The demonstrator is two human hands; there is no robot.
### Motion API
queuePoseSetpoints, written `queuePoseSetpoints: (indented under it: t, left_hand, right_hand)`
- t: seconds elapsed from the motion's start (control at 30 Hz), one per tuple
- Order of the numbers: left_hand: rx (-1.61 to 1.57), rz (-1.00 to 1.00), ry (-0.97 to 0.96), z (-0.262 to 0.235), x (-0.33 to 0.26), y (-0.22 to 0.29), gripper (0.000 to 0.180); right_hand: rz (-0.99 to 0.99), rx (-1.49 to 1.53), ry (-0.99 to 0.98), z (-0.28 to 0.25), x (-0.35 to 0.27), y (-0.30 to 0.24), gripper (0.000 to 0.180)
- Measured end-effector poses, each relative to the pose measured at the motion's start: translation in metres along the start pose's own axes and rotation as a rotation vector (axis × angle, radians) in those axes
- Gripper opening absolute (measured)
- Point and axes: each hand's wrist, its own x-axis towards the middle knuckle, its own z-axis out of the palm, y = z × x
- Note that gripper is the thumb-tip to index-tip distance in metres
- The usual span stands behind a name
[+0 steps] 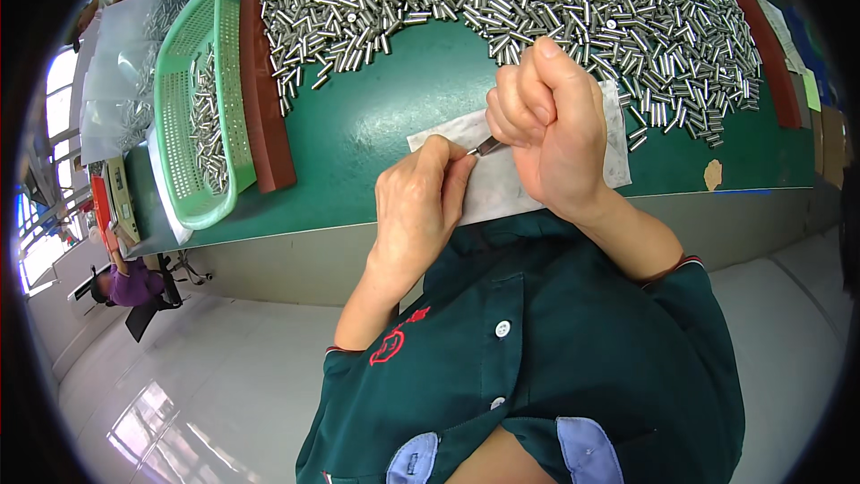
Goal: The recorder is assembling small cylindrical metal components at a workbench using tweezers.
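Thumb and forefinger of my left hand (421, 184) pinch a small shiny metal pin (473, 153), most of it hidden by the fingertips. My right hand (560, 121) is curled into a fist, thumb upward, around a dark slim tool (489, 145). Only the tool's end shows below the fingers, and it meets or nearly meets the pin; its kind I cannot make out. Beneath both hands lies a whitish, smudged sheet (493, 195) at the near edge of the green table (349, 143). Beyond them spreads a large heap of loose metal pins (528, 0).
Red-brown rails (269, 125) bound the heap on the left and right. Left of them stands a green perforated basket (170, 108) with more pins, beside clear bags (116, 63) of parts. A tan scrap (713, 174) lies at the right. Another person (134, 282) sits far left.
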Motion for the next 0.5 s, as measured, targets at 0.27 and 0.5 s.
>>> queuePoseSetpoints:
  t: [0.27,0.5]
  left_hand:
    - [0.007,0.007,0.037,0.001,-0.001,-0.001,0.013]
    - [-0.01,0.023,0.065,0.002,0.0,0.0,0.014]
  right_hand:
    - [-0.015,-0.078,0.01,0.005,-0.002,0.003,0.039]
    - [-0.18,-0.289,-0.029,0.013,-0.007,0.01,0.038]
